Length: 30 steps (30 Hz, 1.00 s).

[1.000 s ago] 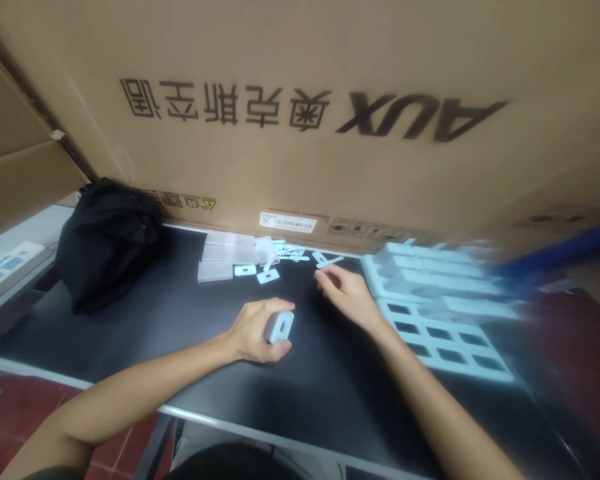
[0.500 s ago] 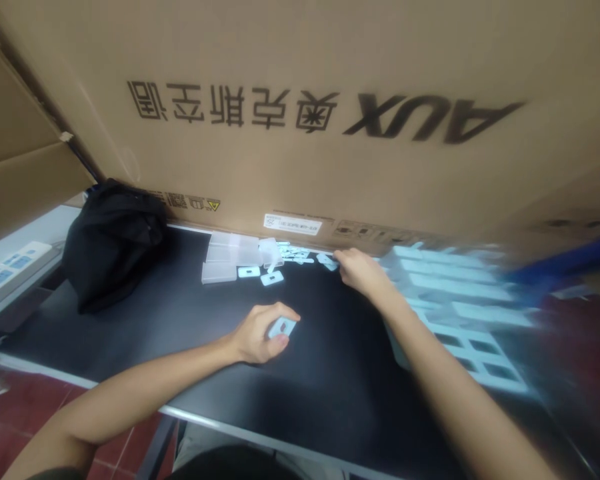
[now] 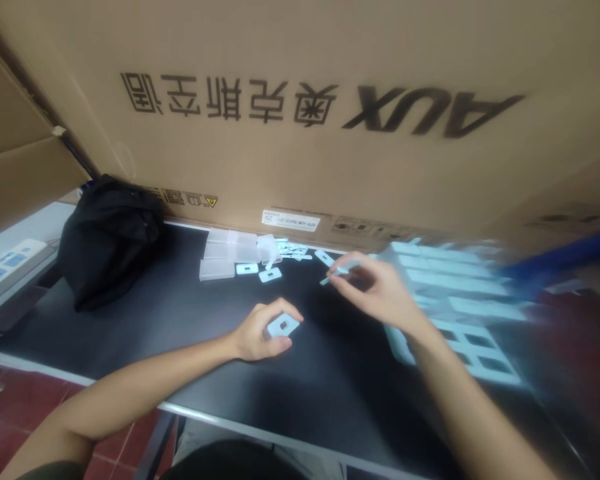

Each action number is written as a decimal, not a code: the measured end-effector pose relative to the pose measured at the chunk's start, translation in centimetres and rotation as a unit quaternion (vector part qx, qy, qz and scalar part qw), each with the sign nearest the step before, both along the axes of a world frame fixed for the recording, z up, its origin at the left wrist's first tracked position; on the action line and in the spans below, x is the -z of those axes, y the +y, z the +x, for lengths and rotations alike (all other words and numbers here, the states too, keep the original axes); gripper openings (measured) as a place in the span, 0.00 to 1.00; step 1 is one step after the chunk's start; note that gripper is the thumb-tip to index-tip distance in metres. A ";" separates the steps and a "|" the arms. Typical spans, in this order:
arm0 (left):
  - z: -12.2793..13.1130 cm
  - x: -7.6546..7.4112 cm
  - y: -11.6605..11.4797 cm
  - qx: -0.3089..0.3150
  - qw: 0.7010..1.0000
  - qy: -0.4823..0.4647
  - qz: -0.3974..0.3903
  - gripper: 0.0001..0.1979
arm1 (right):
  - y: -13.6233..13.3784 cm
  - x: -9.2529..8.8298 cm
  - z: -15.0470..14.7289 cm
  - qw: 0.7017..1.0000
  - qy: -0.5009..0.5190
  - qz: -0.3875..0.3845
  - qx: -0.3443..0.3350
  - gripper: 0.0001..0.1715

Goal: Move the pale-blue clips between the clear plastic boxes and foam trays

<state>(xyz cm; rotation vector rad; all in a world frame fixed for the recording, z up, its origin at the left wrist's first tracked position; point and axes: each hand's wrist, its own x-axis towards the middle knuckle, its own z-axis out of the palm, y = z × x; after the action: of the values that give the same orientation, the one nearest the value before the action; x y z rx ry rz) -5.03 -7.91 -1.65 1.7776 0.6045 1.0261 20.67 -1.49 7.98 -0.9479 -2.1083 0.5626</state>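
Over the middle of the black table, my left hand (image 3: 263,333) is closed around a small pale rectangular plate (image 3: 283,325) with a hole in its centre; whether it is one plate or a stack I cannot tell. Farther right, my right hand (image 3: 370,283) pinches another thin pale plate (image 3: 329,277) between thumb and fingertips, just above the table. Behind it lies a loose plate (image 3: 324,258). Two more holed plates, one flat plate (image 3: 247,269) among them, lie beside the clear plastic boxes (image 3: 217,269). A heap of pale plates (image 3: 294,250) is spread by the carton.
A big cardboard carton (image 3: 300,160) walls off the table's back. Black cloth (image 3: 113,247) lies at the left, by a white power strip (image 3: 10,263). On the right stand pale blue slotted trays (image 3: 460,280), blurred, with a blue bar (image 3: 565,257) behind.
My right hand has come back from the loose plates toward me, now with a thin plate in its fingertips. My left hand has stayed nearly still, still around its plate.
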 end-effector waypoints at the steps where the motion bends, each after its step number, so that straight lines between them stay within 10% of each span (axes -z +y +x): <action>1: 0.0 0.0 0.0 0.009 1.000 -0.007 -0.011 0.27 | -1.1 -0.6 -0.8 0.998 0.036 -0.009 -0.043 0.01; 6: 0.2 0.2 -0.1 0.054 0.996 -0.046 -0.061 0.28 | -4.4 -1.9 -3.7 0.980 0.075 -0.070 -0.173 0.03; 30: 0.4 -0.6 -0.6 0.056 0.996 -0.035 -0.067 0.26 | -4.9 -1.7 -4.5 0.964 -0.087 -0.079 -0.240 0.16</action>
<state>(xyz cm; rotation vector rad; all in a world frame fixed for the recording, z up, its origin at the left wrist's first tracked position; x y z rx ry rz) -4.62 -8.53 -1.06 1.6319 0.5125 0.9444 16.18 -6.38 9.66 -0.5789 -2.4982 0.9296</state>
